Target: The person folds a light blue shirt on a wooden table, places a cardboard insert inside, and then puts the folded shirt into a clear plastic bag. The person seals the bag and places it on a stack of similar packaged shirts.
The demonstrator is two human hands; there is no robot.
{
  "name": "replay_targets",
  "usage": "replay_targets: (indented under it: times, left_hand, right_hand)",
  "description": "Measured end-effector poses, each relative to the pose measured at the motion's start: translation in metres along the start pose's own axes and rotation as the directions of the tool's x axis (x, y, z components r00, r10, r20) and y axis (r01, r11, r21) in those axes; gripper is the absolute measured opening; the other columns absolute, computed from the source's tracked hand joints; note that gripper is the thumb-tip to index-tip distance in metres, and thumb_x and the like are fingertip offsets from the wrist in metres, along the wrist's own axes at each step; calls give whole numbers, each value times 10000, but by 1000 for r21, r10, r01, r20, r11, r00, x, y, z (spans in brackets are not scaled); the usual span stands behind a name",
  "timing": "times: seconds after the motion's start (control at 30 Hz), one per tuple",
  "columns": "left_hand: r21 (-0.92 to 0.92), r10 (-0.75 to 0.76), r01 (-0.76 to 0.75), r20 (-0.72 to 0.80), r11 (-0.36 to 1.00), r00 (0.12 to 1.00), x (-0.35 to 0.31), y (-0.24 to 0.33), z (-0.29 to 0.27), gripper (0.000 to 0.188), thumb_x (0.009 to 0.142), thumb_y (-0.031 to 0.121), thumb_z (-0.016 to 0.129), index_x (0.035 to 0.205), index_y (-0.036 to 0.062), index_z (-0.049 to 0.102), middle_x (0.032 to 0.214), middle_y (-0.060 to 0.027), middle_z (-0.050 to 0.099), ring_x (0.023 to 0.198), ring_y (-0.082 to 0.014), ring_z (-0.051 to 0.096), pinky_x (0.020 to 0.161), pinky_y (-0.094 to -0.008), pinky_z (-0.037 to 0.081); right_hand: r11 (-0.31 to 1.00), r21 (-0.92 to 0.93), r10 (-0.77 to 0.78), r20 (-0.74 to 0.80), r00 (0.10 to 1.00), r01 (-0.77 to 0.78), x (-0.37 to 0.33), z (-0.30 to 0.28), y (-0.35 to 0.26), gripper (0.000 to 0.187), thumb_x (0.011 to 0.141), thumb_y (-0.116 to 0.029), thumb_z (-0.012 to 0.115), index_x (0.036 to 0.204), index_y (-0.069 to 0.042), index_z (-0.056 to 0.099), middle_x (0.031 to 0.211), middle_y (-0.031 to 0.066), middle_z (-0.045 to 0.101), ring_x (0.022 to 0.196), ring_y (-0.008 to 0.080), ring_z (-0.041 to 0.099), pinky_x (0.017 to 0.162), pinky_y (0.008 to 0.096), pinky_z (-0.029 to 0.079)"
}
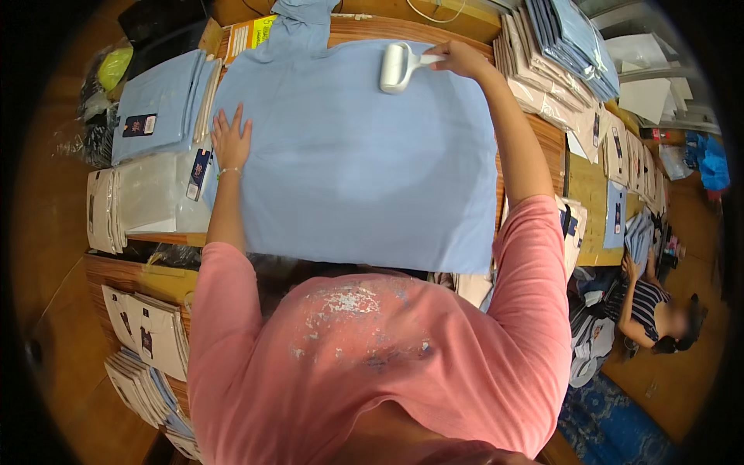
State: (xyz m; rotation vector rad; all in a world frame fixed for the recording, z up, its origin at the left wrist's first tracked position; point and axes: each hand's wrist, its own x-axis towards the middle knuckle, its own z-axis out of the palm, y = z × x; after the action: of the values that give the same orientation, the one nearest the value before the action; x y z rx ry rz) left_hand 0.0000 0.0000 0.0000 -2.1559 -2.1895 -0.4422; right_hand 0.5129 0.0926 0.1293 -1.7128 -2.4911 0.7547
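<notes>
A light blue shirt (356,170) lies spread flat across the wooden table (434,29), its collar end toward the far side and one sleeve at the far left. My right hand (459,59) is closed round the handle of a white lint roller (394,67). The roller's head rests on the shirt near its far right part. On the shirt's left edge lies my left hand (231,139), flat with its fingers spread and nothing in it.
Packed folded blue shirts (159,101) are stacked at the left, above clear plastic bags (151,190). At the far right stands a tall stack of folded garments (535,70). Another person (647,310) handles blue garments at the right. More packed garments (147,325) lie at lower left.
</notes>
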Motion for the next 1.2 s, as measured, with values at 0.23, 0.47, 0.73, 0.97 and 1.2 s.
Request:
replay_targets:
  times: [0.23, 0.47, 0.73, 0.97, 1.2]
  left_hand:
    - [7, -14, 14, -4, 1000, 1000, -11, -11, 5, 494, 916, 424, 438, 1384, 279, 376, 1460, -207, 238, 1363, -372, 176, 1091, -505, 144]
    - [-152, 371, -360, 53, 921, 927, -57, 112, -20, 481, 907, 388, 488, 1359, 240, 414, 1435, -130, 310, 1343, -331, 237, 1065, -554, 172]
    - [-167, 351, -339, 45, 926, 935, -70, 132, -5, 511, 890, 410, 508, 1359, 229, 414, 1434, -101, 320, 1337, -318, 252, 1044, -588, 176]
    - [-391, 100, -218, -300, 894, 949, -94, 87, -40, 492, 802, 193, 632, 1256, 90, 474, 1308, -148, 420, 1226, -336, 371, 1029, -494, 261]
    - [-91, -421, 451, -556, 888, 716, -131, -120, -90, 482, 810, 134, 586, 1273, 87, 462, 1337, -194, 383, 1244, -378, 339, 1047, -469, 260]
  right_hand:
    - [929, -278, 268, 49, 962, -244, -99, -49, 55, 348, 701, -72, 699, 1046, -108, 671, 945, 102, 682, 853, 242, 644, 775, 336, 489]
    - [999, -19, 49, 13, 999, -48, -102, 29, -113, 338, 758, -134, 677, 1093, -177, 656, 992, 79, 669, 918, 256, 615, 782, 358, 484]
    - [940, 93, 311, 159, 937, -328, -231, -8, 90, 319, 728, -18, 668, 1041, -79, 671, 933, 58, 688, 840, 146, 605, 796, 298, 475]
    - [827, 445, 460, -182, 869, -344, -301, 13, 170, 449, 818, -76, 576, 1256, 4, 518, 1257, 129, 545, 1136, 191, 506, 975, 296, 367]
    - [897, 429, 350, -546, 761, -105, -252, 45, 67, 388, 895, -243, 584, 1240, -69, 552, 1256, 123, 506, 1170, 236, 467, 968, 342, 368]
